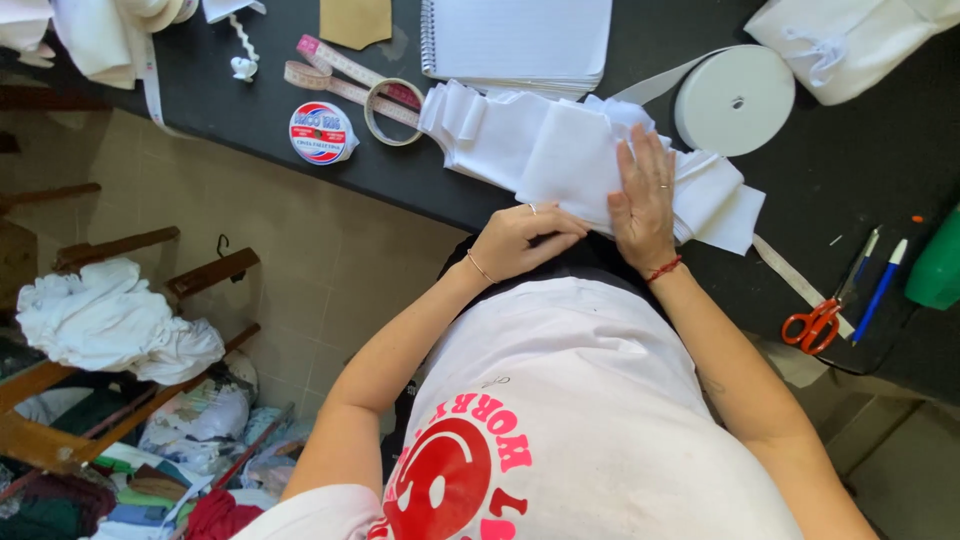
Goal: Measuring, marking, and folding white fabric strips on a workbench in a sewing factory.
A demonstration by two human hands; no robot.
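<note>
A stack of folded white fabric pieces (540, 150) lies along the near edge of a black table (250, 110). My right hand (642, 205) rests flat on the fabric with fingers spread, pressing it down. My left hand (522, 240) is at the table's near edge, fingers curled and pinching the lower edge of the same white fabric. Both wrists wear thin bracelets. Beyond the fabric sits a large roll of white elastic band (735, 100), its loose end running under the fabric.
Red-handled scissors (815, 325) and two pens (878, 290) lie at the right. A measuring tape (345, 80), a round tape package (321, 132) and a spiral notebook (515, 40) sit further back. A green object (938, 270) stands at the right edge. Cloth piles fill wooden chairs (110, 320) at the left.
</note>
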